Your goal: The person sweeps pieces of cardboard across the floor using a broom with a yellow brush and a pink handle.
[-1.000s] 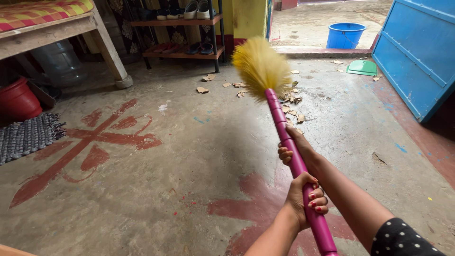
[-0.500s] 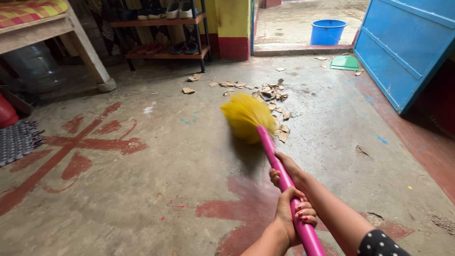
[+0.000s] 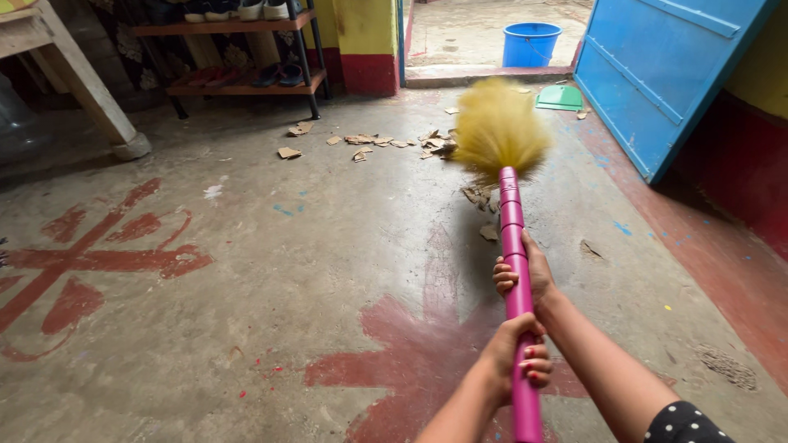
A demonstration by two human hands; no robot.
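Note:
I hold a broom with a pink handle [image 3: 510,215] and a yellow bristle head [image 3: 498,125]. My right hand [image 3: 529,274] grips the handle higher up. My left hand [image 3: 519,353], with red nails, grips it lower, close to me. The bristle head is raised and blurred, over a scatter of brown cardboard scraps [image 3: 386,142] on the concrete floor. More scraps [image 3: 483,197] lie just beside the handle.
A green dustpan [image 3: 559,98] lies by the doorway, with a blue bucket [image 3: 530,43] outside. A blue door [image 3: 657,74] leans open at the right. A shoe rack [image 3: 238,49] stands at the back left and a wooden leg [image 3: 90,98] at far left.
The broom head has swung from low on the floor up and forward to the right, toward the doorway. The view has shifted right and both hands have stayed on the handle.

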